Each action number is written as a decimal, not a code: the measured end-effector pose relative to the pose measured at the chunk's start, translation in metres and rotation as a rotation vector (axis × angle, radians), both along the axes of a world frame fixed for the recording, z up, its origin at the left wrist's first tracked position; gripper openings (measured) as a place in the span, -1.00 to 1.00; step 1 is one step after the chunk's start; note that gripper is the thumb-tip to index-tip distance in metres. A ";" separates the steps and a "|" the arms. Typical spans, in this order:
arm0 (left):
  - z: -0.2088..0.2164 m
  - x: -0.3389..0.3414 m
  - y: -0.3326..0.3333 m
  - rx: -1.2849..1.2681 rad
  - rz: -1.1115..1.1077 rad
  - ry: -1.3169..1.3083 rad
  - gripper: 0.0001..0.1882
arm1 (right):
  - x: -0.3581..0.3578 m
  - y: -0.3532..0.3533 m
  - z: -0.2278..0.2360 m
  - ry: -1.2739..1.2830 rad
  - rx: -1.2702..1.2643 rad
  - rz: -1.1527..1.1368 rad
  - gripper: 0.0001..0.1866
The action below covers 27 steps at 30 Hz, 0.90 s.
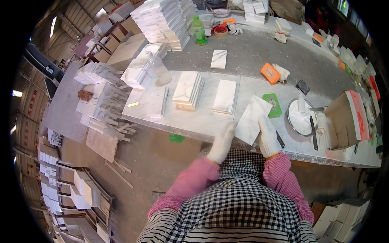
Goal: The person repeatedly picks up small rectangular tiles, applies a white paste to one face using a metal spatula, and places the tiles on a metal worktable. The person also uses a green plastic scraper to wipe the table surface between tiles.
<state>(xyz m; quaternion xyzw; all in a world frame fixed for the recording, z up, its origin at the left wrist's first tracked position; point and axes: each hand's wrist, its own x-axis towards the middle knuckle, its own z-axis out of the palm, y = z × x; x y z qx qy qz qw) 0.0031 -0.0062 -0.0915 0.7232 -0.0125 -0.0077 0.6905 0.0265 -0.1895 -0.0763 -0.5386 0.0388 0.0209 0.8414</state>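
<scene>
A white marble tile (253, 117) with grey veins lies slantwise at the table's front edge, between my hands. My right hand (268, 138), in a white knit glove, grips its right edge, thumb along the side. Left of the tile is my left hand (221, 144), also gloved, its fingers stretched out beside the lower left corner; whether they touch it I cannot tell. A green rectangular block (272, 105) lies just beyond my right hand, and a dark flat blade (280, 139) is beside that hand. Further left is a short stack of tiles (225, 96).
To the right, a metal bowl (299, 122) holds white material, with a putty knife (313, 133) across its rim, near an open cardboard box (344, 120). More tile stacks (187, 87) stand leftward. Beyond are an orange block (270, 73), a green bottle (199, 30) and tall tile piles (160, 22).
</scene>
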 end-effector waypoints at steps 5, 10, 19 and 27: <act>0.021 -0.007 -0.003 -0.585 -0.053 0.434 -0.38 | 0.003 0.006 -0.013 0.064 0.008 -0.034 -0.48; 0.030 -0.007 -0.006 -0.740 -0.013 0.503 -0.29 | 0.007 0.000 -0.033 0.032 -0.096 0.107 -0.34; 0.034 -0.010 -0.008 -0.581 -0.050 0.483 -0.29 | 0.004 -0.004 -0.024 0.025 0.006 0.142 -0.29; 0.033 -0.012 0.000 -0.370 -0.236 0.381 -0.60 | 0.001 0.001 0.000 -0.031 0.120 0.170 -0.31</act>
